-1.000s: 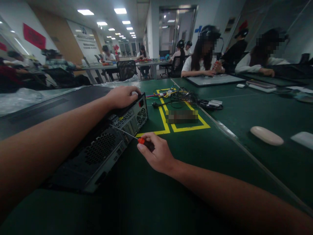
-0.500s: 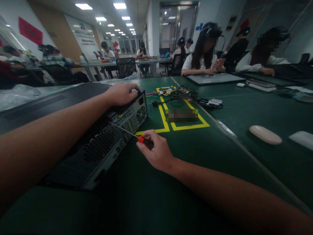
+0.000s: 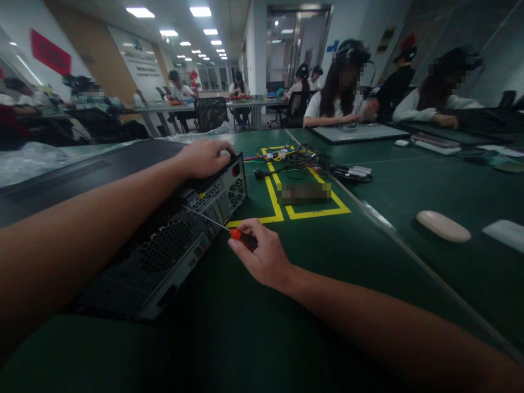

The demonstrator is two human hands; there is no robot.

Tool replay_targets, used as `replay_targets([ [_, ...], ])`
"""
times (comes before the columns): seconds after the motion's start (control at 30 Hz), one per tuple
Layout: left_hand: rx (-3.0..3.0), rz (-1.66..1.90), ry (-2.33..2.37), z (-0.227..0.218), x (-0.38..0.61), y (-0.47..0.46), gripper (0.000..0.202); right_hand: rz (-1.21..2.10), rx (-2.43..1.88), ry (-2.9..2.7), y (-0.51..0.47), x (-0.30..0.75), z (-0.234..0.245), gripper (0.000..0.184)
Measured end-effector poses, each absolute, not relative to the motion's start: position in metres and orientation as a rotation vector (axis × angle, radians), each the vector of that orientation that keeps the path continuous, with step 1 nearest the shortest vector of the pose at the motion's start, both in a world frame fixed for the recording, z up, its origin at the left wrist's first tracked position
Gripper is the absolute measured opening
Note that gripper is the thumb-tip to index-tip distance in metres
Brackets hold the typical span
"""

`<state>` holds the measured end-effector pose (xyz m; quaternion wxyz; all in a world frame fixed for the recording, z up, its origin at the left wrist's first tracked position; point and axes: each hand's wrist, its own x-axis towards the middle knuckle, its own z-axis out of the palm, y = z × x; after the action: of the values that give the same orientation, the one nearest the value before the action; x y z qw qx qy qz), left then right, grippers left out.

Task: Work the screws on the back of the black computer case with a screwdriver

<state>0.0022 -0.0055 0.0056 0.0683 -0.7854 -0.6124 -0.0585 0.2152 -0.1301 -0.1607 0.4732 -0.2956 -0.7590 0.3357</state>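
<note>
A black desktop computer case [image 3: 135, 155] lies on the green table at the left, its metal rear panel with vents and slots turned toward me. Over its top edge, near the far corner, my left hand [image 3: 207, 156] presses down with the fingers bent around the edge; some fingertips are hidden. My right hand [image 3: 264, 251] is closed around the red and black handle of a screwdriver [image 3: 239, 236]. The thin shaft reaches up and left to the rear panel, where its tip meets the edge near the vent; the screw itself is too small to make out.
Beyond the case lie tangled cables [image 3: 305, 158] and a blurred-out object [image 3: 303, 194] within yellow tape [image 3: 319, 212]. A pale oval case [image 3: 443, 226] sits at the right. Crumpled plastic wrap [image 3: 41, 161] is behind the computer. Two people work across the table.
Both hands, the screwdriver and the computer case hold nearly the same positions. The view has shifted very slightly.
</note>
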Motion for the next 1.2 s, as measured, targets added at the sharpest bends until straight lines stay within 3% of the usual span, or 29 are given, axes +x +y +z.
replay_targets([
  [0.87, -2.351, -0.223, -1.867, 0.0034, 0.0005, -0.0022, 0.06, 0.756, -0.727, -1.872, -0.1313, 0.2168, -0.1605, 0.022],
  [1.2, -2.361, -0.196, -1.847, 0.0039, 0.0013, -0.0026, 0.063, 0.759, -0.722, -1.881, -0.1297, 0.2159, -0.1603, 0.015],
])
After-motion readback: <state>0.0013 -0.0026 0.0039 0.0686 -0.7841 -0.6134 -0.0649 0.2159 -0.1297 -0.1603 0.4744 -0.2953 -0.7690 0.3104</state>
